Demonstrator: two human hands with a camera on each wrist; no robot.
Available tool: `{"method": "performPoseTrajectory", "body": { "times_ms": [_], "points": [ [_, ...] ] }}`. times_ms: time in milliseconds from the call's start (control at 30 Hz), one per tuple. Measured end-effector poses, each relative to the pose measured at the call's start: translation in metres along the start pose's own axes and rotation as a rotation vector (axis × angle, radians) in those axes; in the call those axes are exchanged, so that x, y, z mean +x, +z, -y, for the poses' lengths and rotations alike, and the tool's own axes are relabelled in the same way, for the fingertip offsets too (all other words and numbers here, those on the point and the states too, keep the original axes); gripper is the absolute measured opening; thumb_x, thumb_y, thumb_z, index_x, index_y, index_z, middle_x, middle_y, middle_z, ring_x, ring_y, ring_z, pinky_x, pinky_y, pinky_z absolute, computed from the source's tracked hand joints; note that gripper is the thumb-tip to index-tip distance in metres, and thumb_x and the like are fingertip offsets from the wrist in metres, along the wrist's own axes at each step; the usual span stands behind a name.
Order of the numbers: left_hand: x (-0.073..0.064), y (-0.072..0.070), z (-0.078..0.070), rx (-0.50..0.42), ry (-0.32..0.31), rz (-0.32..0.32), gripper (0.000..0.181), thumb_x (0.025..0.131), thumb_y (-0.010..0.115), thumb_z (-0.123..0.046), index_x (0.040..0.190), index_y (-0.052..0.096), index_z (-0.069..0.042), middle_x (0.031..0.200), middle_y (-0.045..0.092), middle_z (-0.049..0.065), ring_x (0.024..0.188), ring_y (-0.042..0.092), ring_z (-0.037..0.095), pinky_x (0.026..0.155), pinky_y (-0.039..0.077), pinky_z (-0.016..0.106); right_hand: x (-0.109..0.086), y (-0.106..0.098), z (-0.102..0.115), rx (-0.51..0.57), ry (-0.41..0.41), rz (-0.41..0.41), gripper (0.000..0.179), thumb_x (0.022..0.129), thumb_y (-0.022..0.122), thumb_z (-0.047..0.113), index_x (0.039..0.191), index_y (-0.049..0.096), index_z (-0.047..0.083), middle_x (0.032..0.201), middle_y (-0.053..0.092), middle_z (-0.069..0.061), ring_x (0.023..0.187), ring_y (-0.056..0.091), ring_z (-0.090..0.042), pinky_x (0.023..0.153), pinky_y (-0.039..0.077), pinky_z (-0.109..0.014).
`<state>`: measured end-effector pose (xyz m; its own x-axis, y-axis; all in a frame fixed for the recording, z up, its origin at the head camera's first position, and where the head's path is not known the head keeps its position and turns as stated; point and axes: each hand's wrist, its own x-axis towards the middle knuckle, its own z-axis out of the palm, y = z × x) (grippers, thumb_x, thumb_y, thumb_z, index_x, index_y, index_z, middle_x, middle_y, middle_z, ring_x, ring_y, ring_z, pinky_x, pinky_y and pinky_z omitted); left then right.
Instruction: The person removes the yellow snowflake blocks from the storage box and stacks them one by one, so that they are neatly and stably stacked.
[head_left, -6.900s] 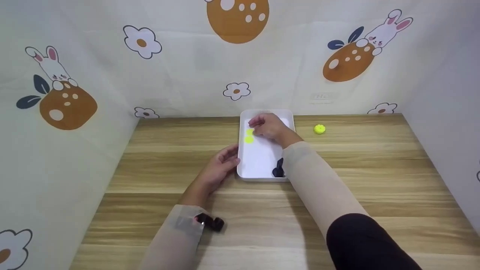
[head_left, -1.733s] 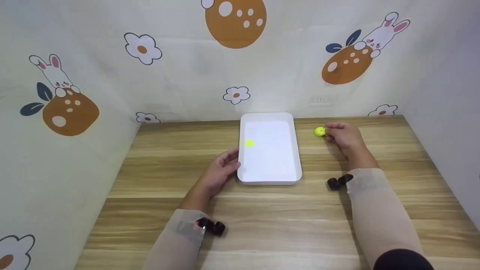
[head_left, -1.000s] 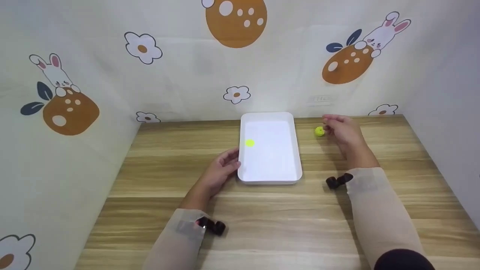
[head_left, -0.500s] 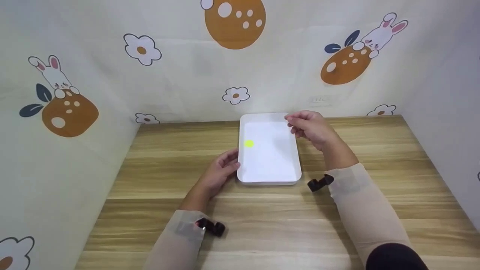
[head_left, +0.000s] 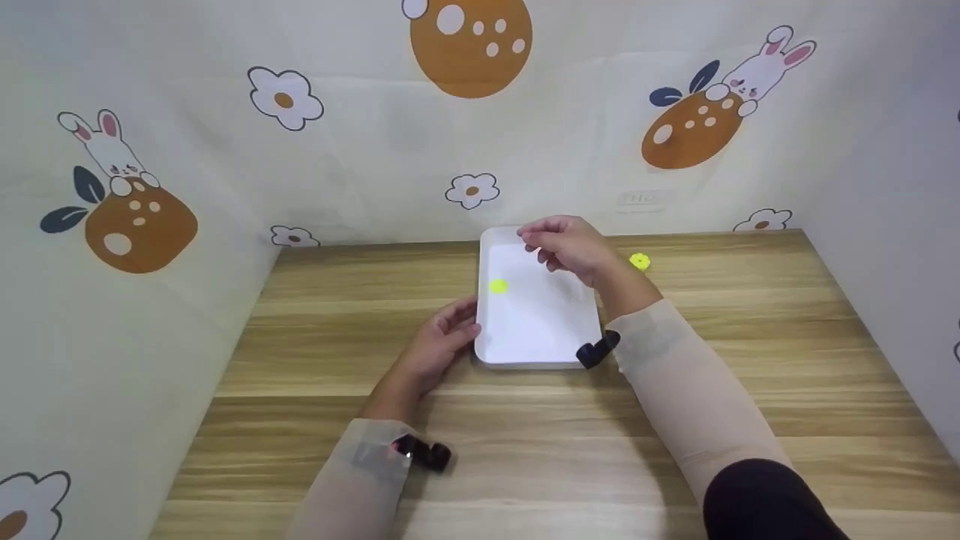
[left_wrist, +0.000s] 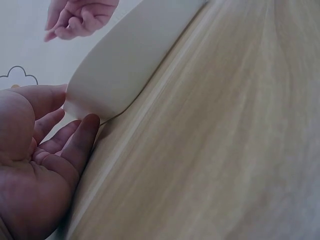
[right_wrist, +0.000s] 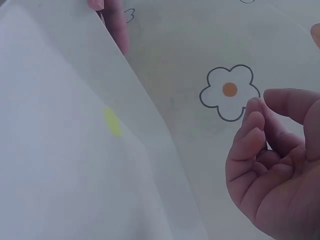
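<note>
My left hand (head_left: 439,341) rests against the left wall of a shallow white tray (head_left: 536,366). Its fingers (left_wrist: 47,100) and thumb touch the outer side near the front left corner. Over the far part of the tray, my right hand (head_left: 577,247) hovers with loosely bent fingers. The right wrist view shows thumb and fingertips close together, nothing visible between them. One flat yellow disc (head_left: 498,286) lies inside the tray, near its left wall. To the tray's right, a small yellow flower-shaped piece (head_left: 639,261) sits on the table, just beyond my right wrist.
Black wrist cameras are strapped to both sleeves; the right camera (head_left: 598,350) overlaps the tray's front right corner in the head view. A printed cloth backdrop (head_left: 375,172) stands right behind the tray along the wood-grain table (head_left: 525,465).
Two yellow discs lay in the tray earlier; now one does. My right hand went to the yellow piece at the right, let go and came back left over the tray. My left hand stayed.
</note>
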<state>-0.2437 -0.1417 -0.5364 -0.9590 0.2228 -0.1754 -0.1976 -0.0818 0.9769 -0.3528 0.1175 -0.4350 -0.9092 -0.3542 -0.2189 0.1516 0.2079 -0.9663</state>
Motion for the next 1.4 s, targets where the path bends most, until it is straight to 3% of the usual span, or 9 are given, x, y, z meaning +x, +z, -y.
{"method": "performPoseTrajectory", "body": {
  "times_ms": [333, 567, 700, 867, 1133, 1400],
  "points": [
    [0.002, -0.001, -0.001, -0.005, -0.013, 0.009, 0.06, 0.104, 0.064, -0.004, 0.161, 0.044, -0.003, 0.169, 0.044, 0.017, 0.157, 0.045, 0.032, 0.129, 0.041, 0.046, 0.034, 0.017, -0.005, -0.104, 0.067, 0.032, 0.022, 0.104, 0.069, 0.021, 0.123, 0.077, 0.014, 0.101, 0.069, 0.001, 0.082, 0.061, -0.014, 0.065, 0.052, -0.021],
    [0.0, -0.005, 0.0, 0.013, -0.009, 0.002, 0.061, 0.105, 0.063, -0.006, 0.162, 0.043, -0.005, 0.168, 0.046, 0.017, 0.157, 0.044, 0.032, 0.129, 0.041, 0.047, 0.053, 0.028, -0.018, -0.155, 0.114, 0.097, 0.038, 0.099, 0.074, 0.017, 0.135, 0.071, 0.004, 0.097, 0.068, 0.003, 0.083, 0.062, -0.013, 0.068, 0.054, -0.022],
    [0.0, -0.005, 0.0, 0.001, -0.003, 0.01, 0.061, 0.105, 0.063, -0.006, 0.162, 0.042, -0.004, 0.166, 0.048, 0.018, 0.157, 0.045, 0.032, 0.128, 0.041, 0.046, 0.06, 0.031, -0.027, -0.15, 0.121, 0.11, 0.039, 0.097, 0.076, 0.013, 0.134, 0.071, 0.003, 0.094, 0.067, 0.003, 0.082, 0.062, -0.014, 0.071, 0.055, -0.023],
    [0.002, -0.004, 0.002, 0.006, 0.004, 0.016, 0.06, 0.105, 0.063, -0.006, 0.162, 0.043, -0.004, 0.165, 0.05, 0.019, 0.156, 0.046, 0.031, 0.127, 0.044, 0.045, 0.064, 0.03, -0.038, -0.211, 0.12, 0.124, 0.033, 0.094, 0.079, 0.013, 0.127, 0.076, 0.007, 0.095, 0.071, -0.001, 0.085, 0.065, -0.016, 0.076, 0.057, -0.025],
    [0.003, -0.003, 0.004, 0.011, 0.008, 0.026, 0.06, 0.105, 0.063, -0.006, 0.162, 0.043, -0.003, 0.165, 0.049, 0.02, 0.156, 0.046, 0.033, 0.126, 0.045, 0.045, 0.063, 0.028, -0.045, -0.436, 0.095, 0.152, 0.035, 0.093, 0.079, 0.019, 0.128, 0.077, 0.014, 0.11, 0.076, -0.002, 0.094, 0.067, -0.014, 0.084, 0.056, -0.023],
    [0.0, -0.004, 0.001, 0.029, -0.007, 0.017, 0.059, 0.105, 0.064, -0.007, 0.161, 0.045, -0.006, 0.164, 0.051, 0.017, 0.155, 0.048, 0.031, 0.126, 0.045, 0.045, 0.064, 0.03, -0.046, -0.533, 0.068, 0.18, 0.041, 0.089, 0.083, 0.011, 0.13, 0.077, 0.015, 0.114, 0.073, 0.0, 0.102, 0.065, -0.013, 0.094, 0.054, -0.024]
  ]
}}
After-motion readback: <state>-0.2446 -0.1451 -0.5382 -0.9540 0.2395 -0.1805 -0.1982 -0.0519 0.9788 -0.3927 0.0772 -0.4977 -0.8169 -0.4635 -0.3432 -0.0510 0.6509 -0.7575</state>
